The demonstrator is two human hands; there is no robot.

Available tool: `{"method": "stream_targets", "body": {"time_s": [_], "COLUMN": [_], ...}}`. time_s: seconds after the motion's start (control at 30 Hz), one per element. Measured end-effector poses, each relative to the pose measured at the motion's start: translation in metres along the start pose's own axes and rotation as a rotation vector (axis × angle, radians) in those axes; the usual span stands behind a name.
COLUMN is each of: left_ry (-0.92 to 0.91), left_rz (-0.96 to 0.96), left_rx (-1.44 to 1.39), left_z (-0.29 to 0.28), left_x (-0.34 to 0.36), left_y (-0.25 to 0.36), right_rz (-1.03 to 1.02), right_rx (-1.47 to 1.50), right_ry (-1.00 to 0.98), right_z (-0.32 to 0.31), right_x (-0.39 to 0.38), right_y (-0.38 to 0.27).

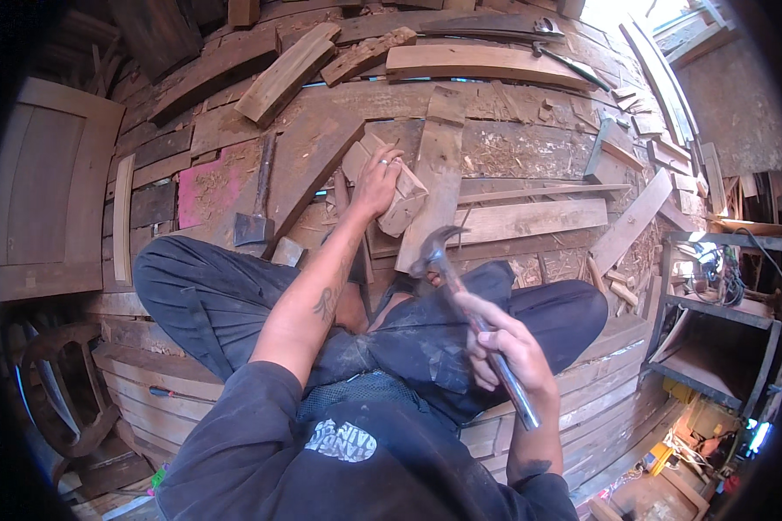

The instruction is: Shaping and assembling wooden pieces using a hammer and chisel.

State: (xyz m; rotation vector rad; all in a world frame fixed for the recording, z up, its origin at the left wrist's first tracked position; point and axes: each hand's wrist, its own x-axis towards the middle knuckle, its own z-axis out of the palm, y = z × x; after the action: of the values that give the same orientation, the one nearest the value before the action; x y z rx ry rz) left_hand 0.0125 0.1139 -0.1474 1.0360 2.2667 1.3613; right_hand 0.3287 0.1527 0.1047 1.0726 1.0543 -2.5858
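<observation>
My left hand (379, 184), a ring on one finger, is closed over a pale, carved block of wood (401, 211) in front of my crossed legs. The block rests against a long plank (436, 165) lying on the floorboards. Above my right thigh, my right hand (506, 346) grips a claw hammer (444, 262) by its handle. The hammer's head is raised, apart from the block, and slightly blurred. An axe-like tool (254, 228) with a dark steel head and long handle lies to the left of my left forearm.
Several beams and offcuts lie beyond my hands, with a handsaw (495, 24) and a green-handled tool (573, 68) among them. A metal shelf (712, 347) stands at right, a wooden panel door (48, 187) at left. A screwdriver (181, 395) lies on boards behind my left knee.
</observation>
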Motion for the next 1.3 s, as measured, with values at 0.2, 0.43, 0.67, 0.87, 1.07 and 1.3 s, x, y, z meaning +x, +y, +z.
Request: {"method": "stream_targets", "body": {"time_s": [0.2,0.43,0.67,0.87,1.07,1.3], "left_ry": [-0.016,-0.012,-0.043,-0.052,-0.082,-0.128], "left_rz": [-0.012,-0.011,0.007,0.0,-0.012,-0.046], "left_rx": [0.004,0.015,0.073,0.054,0.067,0.147], "left_z": [0.001,0.0,-0.001,-0.003,-0.002,-0.007], "left_x": [-0.001,-0.004,-0.004,0.0,-0.001,-0.003], "left_y": [0.002,0.006,0.002,0.003,0.007,0.002], "right_rz": [0.037,-0.06,-0.213,-0.44,-0.702,-0.892], "right_rx": [-0.119,-0.641,-0.088,0.067,0.0,-0.705], "right_ry": [-0.176,-0.445,-0.494,-0.418,-0.254,0.403], "right_z": [0.001,-0.005,-0.055,-0.064,-0.057,-0.049], "right_x": [0.036,0.058,0.082,0.084,0.088,0.097], "right_y": [-0.003,-0.034,-0.008,0.011,0.014,0.011]}}
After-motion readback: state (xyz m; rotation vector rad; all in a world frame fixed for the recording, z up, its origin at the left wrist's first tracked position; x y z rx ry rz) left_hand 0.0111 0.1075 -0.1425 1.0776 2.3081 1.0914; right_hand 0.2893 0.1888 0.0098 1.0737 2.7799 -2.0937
